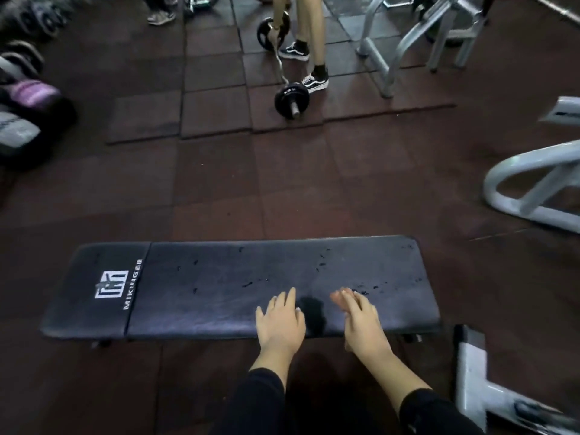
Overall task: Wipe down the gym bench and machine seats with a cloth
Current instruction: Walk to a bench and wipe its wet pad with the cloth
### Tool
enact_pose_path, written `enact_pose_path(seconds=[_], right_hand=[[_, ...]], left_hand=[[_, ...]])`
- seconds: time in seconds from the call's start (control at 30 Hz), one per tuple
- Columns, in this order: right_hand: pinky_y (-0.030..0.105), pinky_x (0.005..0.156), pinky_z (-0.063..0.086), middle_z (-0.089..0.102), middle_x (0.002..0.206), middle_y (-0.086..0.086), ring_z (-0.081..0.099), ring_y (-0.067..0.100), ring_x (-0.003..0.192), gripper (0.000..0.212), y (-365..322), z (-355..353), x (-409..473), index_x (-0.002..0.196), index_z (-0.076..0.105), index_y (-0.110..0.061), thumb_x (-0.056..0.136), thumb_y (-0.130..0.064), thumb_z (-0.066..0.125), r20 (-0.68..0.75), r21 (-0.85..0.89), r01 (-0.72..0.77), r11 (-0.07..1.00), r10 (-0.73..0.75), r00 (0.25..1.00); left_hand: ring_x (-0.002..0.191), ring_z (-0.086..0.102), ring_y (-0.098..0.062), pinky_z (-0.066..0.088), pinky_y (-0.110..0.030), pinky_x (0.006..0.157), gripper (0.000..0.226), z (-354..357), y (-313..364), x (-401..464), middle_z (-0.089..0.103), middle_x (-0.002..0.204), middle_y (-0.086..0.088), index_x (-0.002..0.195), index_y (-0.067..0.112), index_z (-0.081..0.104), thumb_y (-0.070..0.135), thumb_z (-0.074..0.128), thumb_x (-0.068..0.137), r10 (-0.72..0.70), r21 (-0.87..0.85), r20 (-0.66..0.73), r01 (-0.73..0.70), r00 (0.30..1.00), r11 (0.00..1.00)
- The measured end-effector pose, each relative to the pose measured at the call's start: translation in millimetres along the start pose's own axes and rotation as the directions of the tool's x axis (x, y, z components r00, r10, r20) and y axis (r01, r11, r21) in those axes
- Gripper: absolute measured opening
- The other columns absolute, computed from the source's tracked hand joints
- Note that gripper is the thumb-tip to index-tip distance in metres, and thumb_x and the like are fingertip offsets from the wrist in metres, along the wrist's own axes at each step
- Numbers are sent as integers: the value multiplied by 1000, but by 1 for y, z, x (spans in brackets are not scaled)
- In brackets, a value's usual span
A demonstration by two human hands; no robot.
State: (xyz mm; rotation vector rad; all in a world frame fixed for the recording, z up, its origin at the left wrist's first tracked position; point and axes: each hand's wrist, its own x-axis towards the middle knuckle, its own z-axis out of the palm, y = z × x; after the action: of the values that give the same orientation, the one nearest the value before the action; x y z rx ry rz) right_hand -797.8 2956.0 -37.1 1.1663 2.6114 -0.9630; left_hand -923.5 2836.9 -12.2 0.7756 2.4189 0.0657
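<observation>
A flat black gym bench (201,287) with a white logo at its left end lies crosswise in front of me. Dark wet spots dot its right half, and a larger dark patch sits near its front edge between my hands. My left hand (281,321) is over the bench's front edge, fingers straight and spread. Just to the right, my right hand (361,318) reaches over the pad with its fingers straight and together. Neither hand holds anything. No cloth is in view.
A person in black sneakers stands at the back beside a curl barbell (287,89) on the rubber mats. Grey machine frames (527,196) stand at the right and back right. Dumbbells and bags (28,98) lie at the left. A white frame part (474,372) is near my right arm.
</observation>
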Motion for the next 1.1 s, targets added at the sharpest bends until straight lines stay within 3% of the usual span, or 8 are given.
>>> enact_pose_path(seconds=[0.17, 0.3, 0.4, 0.5, 0.6, 0.77, 0.93, 1.1], right_hand=[[34, 111, 26, 27, 151, 3, 24, 25, 137, 50, 36, 59, 65, 145, 31, -21, 97, -8, 39, -84, -8, 16, 1000, -16, 996], [46, 109, 34, 33, 149, 8, 28, 31, 136, 50, 82, 93, 113, 141, 41, -17, 93, -3, 44, -259, -14, 29, 999, -32, 965], [54, 108, 31, 38, 143, 18, 33, 38, 133, 51, 115, 104, 140, 138, 43, -10, 89, 3, 48, -386, -71, 41, 997, -65, 920], [60, 109, 25, 39, 142, 23, 34, 42, 133, 49, 144, 116, 158, 136, 46, -7, 88, 3, 48, -473, -121, -18, 992, -41, 880], [50, 111, 24, 38, 146, 17, 34, 36, 135, 47, 156, 130, 165, 137, 46, -11, 91, -15, 36, -532, -195, -28, 980, -81, 843], [38, 115, 18, 30, 153, 4, 25, 23, 141, 50, 160, 135, 171, 140, 43, -18, 92, -23, 31, -588, -196, 13, 980, -129, 798], [32, 118, 8, 15, 157, -6, 10, 12, 145, 47, 162, 125, 168, 146, 31, -23, 100, -17, 34, -513, -159, 31, 987, -109, 851], [39, 117, 3, 16, 158, -3, 8, 19, 145, 48, 181, 94, 183, 145, 32, -20, 98, -20, 36, -527, -160, -58, 985, -36, 849]], left_hand=[[149, 2, -13, 6, -48, 120, 54, 59, -10, 68, 4, 163, 7, 155, 28, 6, 35, 22, 104, 77, 31, -8, -77, 997, 997], [149, -7, -13, -2, -53, 118, 55, 108, 3, 124, -6, 162, 5, 155, 27, 3, 38, 13, 102, 248, 121, -82, -237, 965, 964], [149, 1, -15, -1, -57, 116, 72, 141, 27, 161, 4, 163, 2, 154, 25, 15, 43, -5, 87, 396, 139, -172, -375, 902, 916], [148, 17, -17, 9, -59, 115, 66, 171, 51, 194, 21, 160, 0, 150, 27, 33, 42, 7, 91, 481, 158, -294, -454, 826, 877], [149, -2, -14, -7, -54, 116, 70, 192, 61, 218, 3, 162, 3, 153, 34, 16, 45, -6, 88, 487, 177, -329, -454, 809, 873], [149, 8, -15, -6, -53, 116, 62, 207, 58, 230, 15, 161, 2, 150, 36, 28, 46, 9, 92, 479, 138, -513, -483, 712, 865], [149, -5, -12, -12, -51, 117, 51, 206, 57, 232, 0, 163, 6, 152, 39, 14, 45, 20, 102, 483, 162, -417, -460, 770, 873], [149, 5, -19, -5, -60, 114, 52, 189, 82, 230, 10, 162, -2, 150, 32, 27, 39, 32, 98, 420, 86, -415, -425, 807, 901]])
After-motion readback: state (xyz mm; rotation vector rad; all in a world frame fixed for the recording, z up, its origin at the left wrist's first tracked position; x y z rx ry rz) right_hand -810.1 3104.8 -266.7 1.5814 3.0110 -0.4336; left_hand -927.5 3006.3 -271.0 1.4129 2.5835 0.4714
